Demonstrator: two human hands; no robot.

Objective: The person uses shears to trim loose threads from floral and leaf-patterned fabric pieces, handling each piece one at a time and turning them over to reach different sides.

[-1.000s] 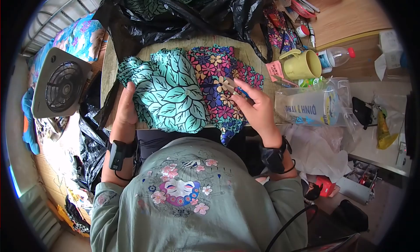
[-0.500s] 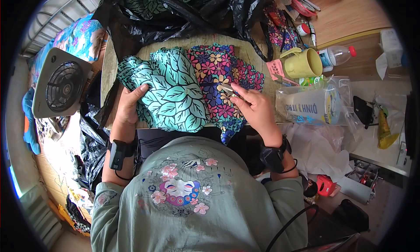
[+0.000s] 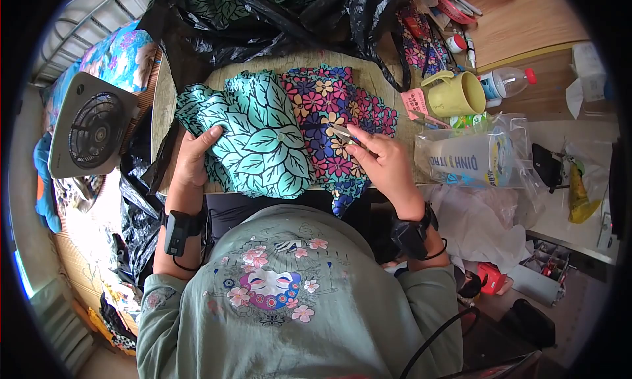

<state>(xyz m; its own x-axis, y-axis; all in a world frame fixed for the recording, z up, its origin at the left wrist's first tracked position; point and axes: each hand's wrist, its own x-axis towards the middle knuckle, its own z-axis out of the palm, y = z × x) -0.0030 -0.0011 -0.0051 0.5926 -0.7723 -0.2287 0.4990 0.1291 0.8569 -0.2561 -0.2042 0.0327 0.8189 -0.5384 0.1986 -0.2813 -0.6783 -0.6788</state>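
Teal fabric (image 3: 266, 135) with a black leaf print lies folded on the table in front of me. My left hand (image 3: 194, 156) grips its left edge, thumb on top and fingers hidden underneath. Flower-print fabric (image 3: 322, 145) in navy, pink and yellow adjoins it on the right, one corner hanging over the front edge. My right hand (image 3: 385, 163) is closed around a pair of thread snips (image 3: 339, 129), whose metal blades point left over the flower-print fabric. Most of the snips' body is hidden by the fingers.
Black plastic bags (image 3: 276, 30) cover the table's (image 3: 385, 73) far side. Along the right stand a yellow mug (image 3: 464, 95), a plastic bottle (image 3: 510, 84) and a clear plastic bag (image 3: 454, 152) around a printed container. A box fan (image 3: 95, 129) is at the left.
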